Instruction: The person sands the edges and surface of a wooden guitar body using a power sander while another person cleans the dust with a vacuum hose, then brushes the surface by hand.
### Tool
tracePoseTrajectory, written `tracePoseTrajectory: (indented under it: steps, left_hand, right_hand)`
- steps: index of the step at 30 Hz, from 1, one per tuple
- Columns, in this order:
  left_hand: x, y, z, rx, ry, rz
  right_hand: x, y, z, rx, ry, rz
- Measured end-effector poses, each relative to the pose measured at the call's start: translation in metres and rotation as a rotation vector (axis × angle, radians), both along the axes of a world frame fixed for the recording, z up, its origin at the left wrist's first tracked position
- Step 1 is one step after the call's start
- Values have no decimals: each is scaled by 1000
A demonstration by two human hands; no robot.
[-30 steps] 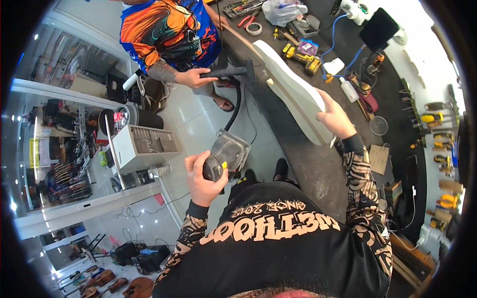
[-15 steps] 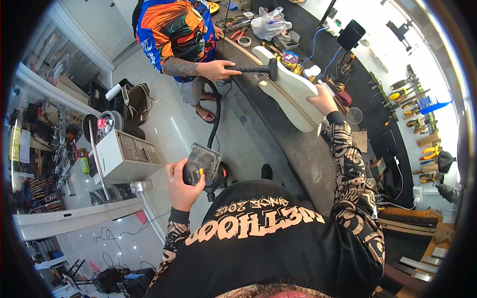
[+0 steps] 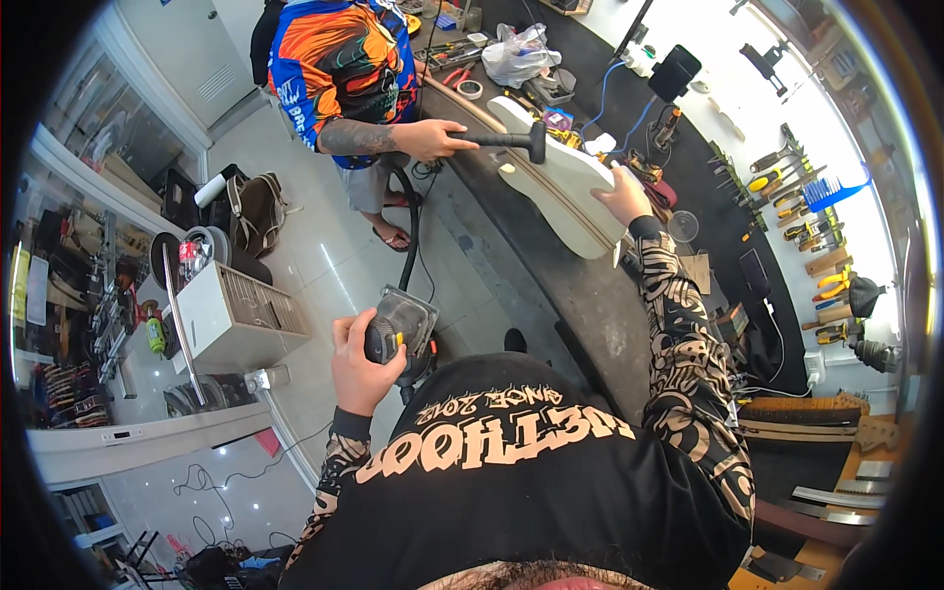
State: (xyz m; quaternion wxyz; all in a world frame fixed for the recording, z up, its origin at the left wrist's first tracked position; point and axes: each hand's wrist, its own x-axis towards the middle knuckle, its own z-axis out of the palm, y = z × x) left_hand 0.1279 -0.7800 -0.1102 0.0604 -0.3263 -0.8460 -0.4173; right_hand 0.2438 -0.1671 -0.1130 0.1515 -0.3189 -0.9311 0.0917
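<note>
In my left hand (image 3: 360, 366) is a dark power sander (image 3: 391, 329), turned so that its square pad faces away from the palm. It hangs in the air over the floor, left of the bench. My right hand (image 3: 623, 197) grips the edge of a pale guitar body (image 3: 567, 169) with brown stripes along its middle. The body rests tilted over the dark workbench (image 3: 615, 329). Across from me, a person's hand (image 3: 433, 140) holds a black T-headed tool (image 3: 503, 141), like a vacuum nozzle, close to the body's far part.
A black hose (image 3: 408, 226) hangs between the other person and the sander. Clutter on the bench includes a plastic bag (image 3: 519, 57), a tape roll (image 3: 470, 90) and a phone on a stand (image 3: 677, 71). Left stands a white drawer cabinet (image 3: 231, 315); hand tools hang at right.
The whole view has shifted a little, so most things sit slightly further left in it. Both my hands keep their holds, and the T-headed tool stays by the guitar body.
</note>
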Motion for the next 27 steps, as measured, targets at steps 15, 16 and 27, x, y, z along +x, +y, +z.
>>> tracePoseTrajectory:
  steps: [15,16,27]
  left_hand:
    - [-23,125,-12,-120,-69,14]
    - [-20,141,-14,-127,-78,17]
    - [2,283,-35,-314,-200,112]
  right_hand:
    - [-95,60,25,53,-293,364]
    - [-106,70,22,48,-394,376]
    - [-110,134,7,22,-299,520]
